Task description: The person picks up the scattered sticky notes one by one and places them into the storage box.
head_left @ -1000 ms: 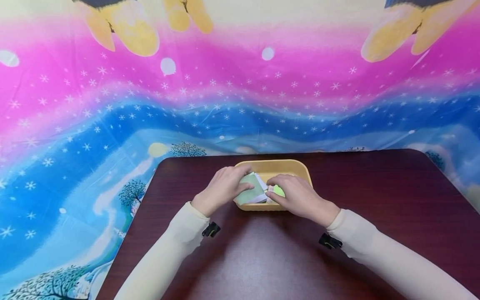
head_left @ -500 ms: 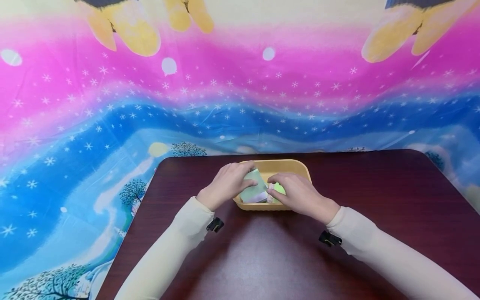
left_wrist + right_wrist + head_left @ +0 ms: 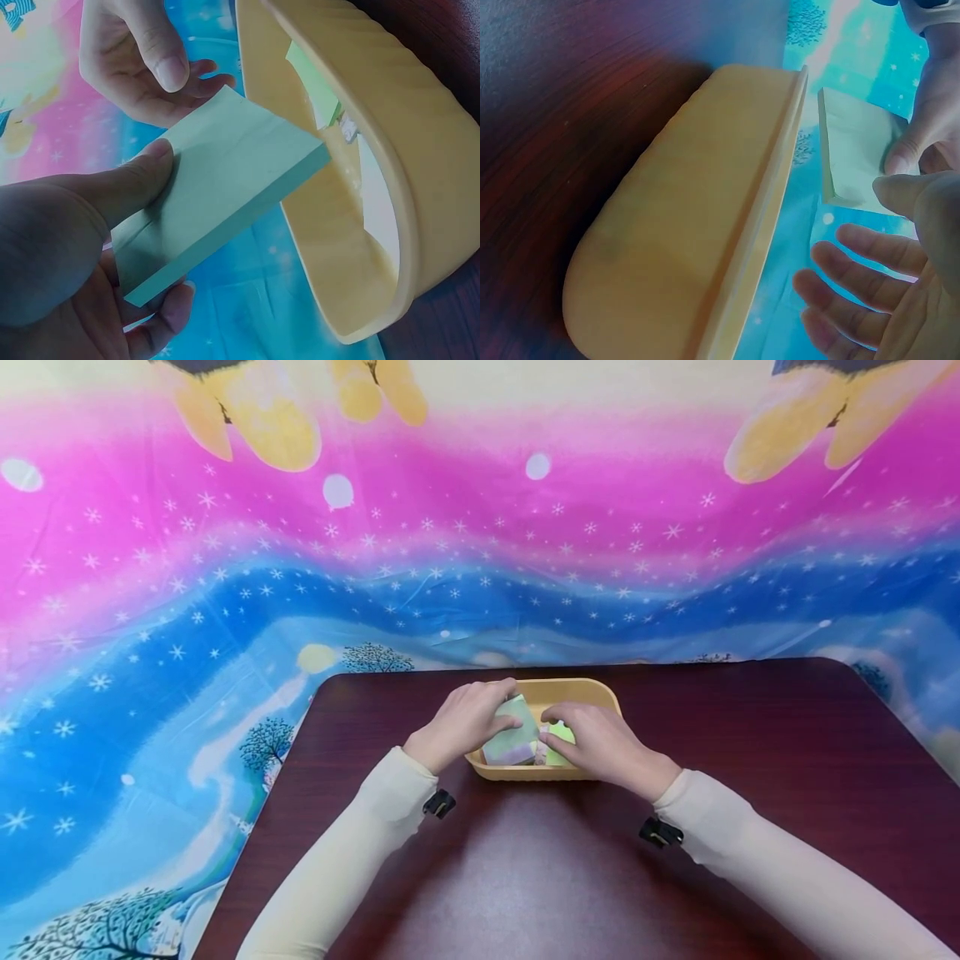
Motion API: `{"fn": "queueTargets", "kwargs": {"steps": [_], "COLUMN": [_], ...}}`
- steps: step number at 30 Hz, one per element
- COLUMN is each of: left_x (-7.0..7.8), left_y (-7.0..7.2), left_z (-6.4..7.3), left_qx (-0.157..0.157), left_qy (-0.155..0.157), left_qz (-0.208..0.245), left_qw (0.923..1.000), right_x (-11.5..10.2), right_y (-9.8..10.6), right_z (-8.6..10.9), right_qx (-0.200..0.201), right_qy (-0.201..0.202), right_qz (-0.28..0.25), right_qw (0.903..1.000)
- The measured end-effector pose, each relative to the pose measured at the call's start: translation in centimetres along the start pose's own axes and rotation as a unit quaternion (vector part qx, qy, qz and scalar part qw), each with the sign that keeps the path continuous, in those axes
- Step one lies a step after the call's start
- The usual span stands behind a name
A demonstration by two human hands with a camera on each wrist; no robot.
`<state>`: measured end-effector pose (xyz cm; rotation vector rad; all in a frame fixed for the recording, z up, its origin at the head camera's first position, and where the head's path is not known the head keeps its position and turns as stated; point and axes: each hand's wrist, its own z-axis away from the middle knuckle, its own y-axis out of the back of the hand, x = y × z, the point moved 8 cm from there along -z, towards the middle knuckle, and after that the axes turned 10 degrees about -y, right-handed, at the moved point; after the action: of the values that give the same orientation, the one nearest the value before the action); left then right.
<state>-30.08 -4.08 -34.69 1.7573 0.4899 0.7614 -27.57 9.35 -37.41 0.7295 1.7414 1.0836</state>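
Observation:
My left hand [image 3: 468, 720] pinches a pale green sticky note pad [image 3: 225, 165] between thumb and fingers, above the yellow tub [image 3: 551, 774]. The pad is tilted, its thick edge showing in the left wrist view. My right hand [image 3: 900, 292] hovers over the tub's right side, fingers spread and loosely bent, holding nothing. Its thumb lies close to the pad in the right wrist view; whether they touch I cannot tell. Inside the tub are a bright green paper piece [image 3: 319, 88] and a white one [image 3: 379, 199], partly hidden by the wall.
The tub stands near the back edge of a dark red-brown table [image 3: 750, 793]. Behind hangs a pink and blue cloth [image 3: 480, 543] with snowflakes. Black clips [image 3: 439, 804] sit at both wrists.
My left hand has moved a little right and upward with the pad, toward the right hand. The right hand has shifted only slightly.

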Motion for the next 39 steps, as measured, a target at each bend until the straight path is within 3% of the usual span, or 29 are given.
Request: {"fn": "queueTargets", "kwargs": {"steps": [20, 39], "left_x": [0.3, -0.5], "left_y": [-1.4, -3.8], "left_z": [-1.2, -2.2], "left_qx": [-0.034, -0.056], "left_qy": [0.000, -0.008], "left_qz": [-0.013, -0.006], "left_qw": [0.9993, 0.9984], "right_x": [1.6, 2.9], "right_y": [-0.4, -1.3], "right_z": [-0.4, -0.5], "right_qx": [-0.001, -0.015], "right_qy": [-0.023, -0.042], "right_qz": [0.004, 0.014], "right_qw": [0.9997, 0.9989]}}
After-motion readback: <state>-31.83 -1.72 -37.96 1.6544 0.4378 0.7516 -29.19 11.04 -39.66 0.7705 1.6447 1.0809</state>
